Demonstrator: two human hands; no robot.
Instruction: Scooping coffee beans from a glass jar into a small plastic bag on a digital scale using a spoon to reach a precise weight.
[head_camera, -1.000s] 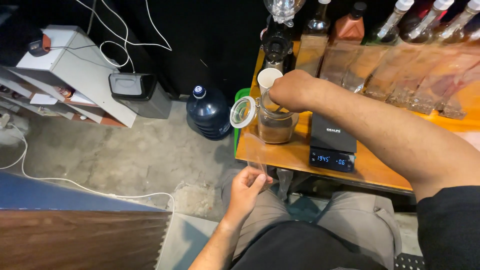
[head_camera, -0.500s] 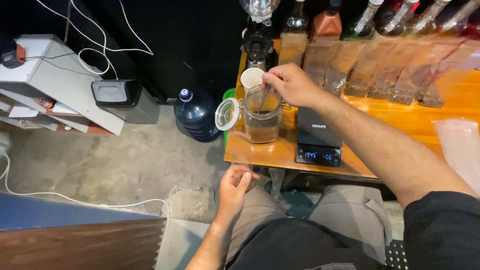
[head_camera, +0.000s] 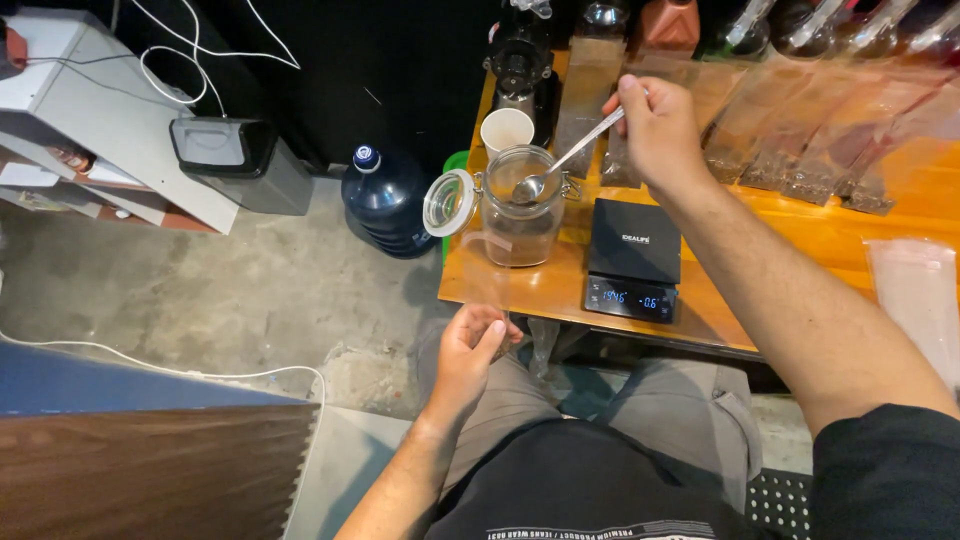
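right hand (head_camera: 655, 125) holds spoon (head_camera: 560, 165) over jar (head_camera: 520, 215)

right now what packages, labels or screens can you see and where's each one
Scale screen: front strip of the black square scale on the table, right of the jar; pale blue digits on dark.
Scale label: small white mark on the scale's black top.
Clear pouches: row along the table's back, holding brown contents.
Pink pouch: flat, at the table's right edge.
Shirt print: white lettering on black, bottom edge.
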